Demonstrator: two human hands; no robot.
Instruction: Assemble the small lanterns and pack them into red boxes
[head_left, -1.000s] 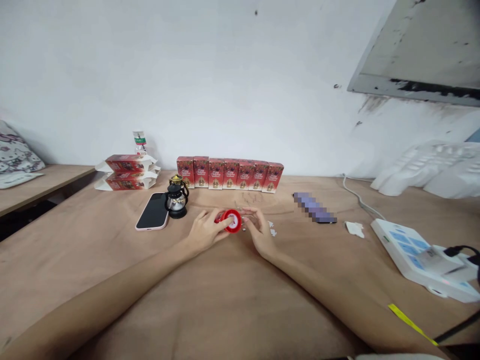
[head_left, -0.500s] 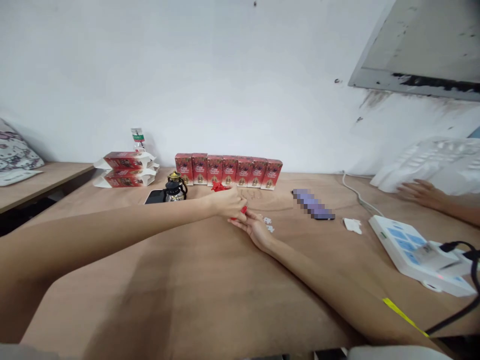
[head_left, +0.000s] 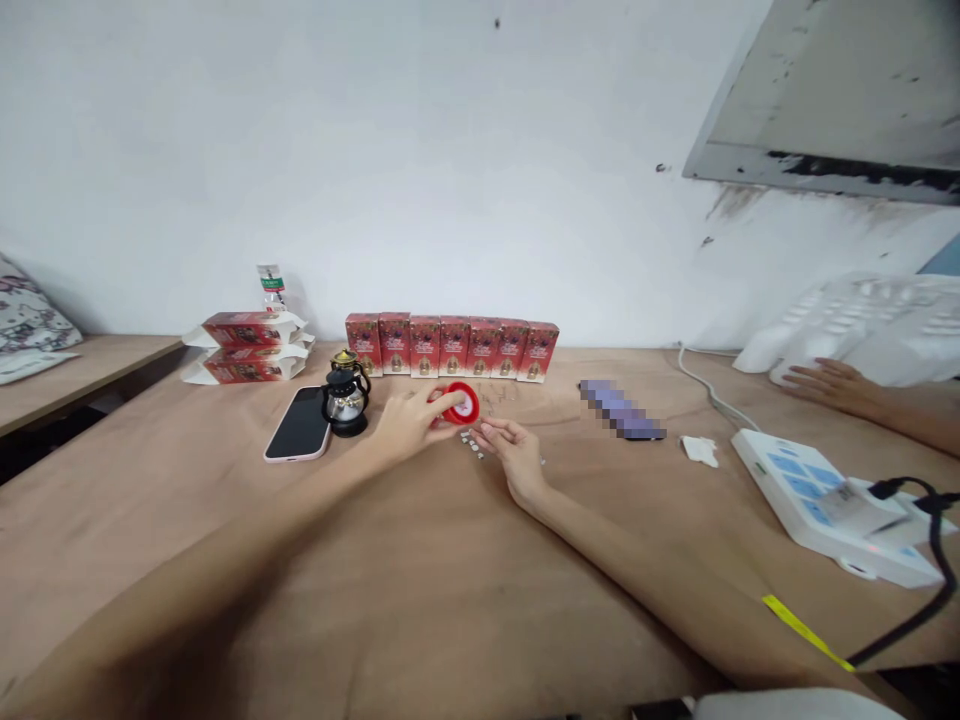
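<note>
My left hand grips a small red lantern above the table, its round bottom with a whitish middle turned towards me. Just right of it is my right hand, thumb and fingertips pinched together; anything between them is too small to make out. Below the lantern, between both hands, lie several small white pieces. Thin wire-like bits rest behind. To the left stand a black lantern with a clear body and, behind it, a black one with a gold top.
Several red printed boxes stand in a row by the wall. Opened red boxes are stacked at left, near a phone. On the right are a purple phone-like item, a power strip and another person's hand on white packaging.
My left hand has drawn back leftwards, turning the red lantern so its bottom faces me. The right hand has come away from it slightly. Small white pieces show beneath.
</note>
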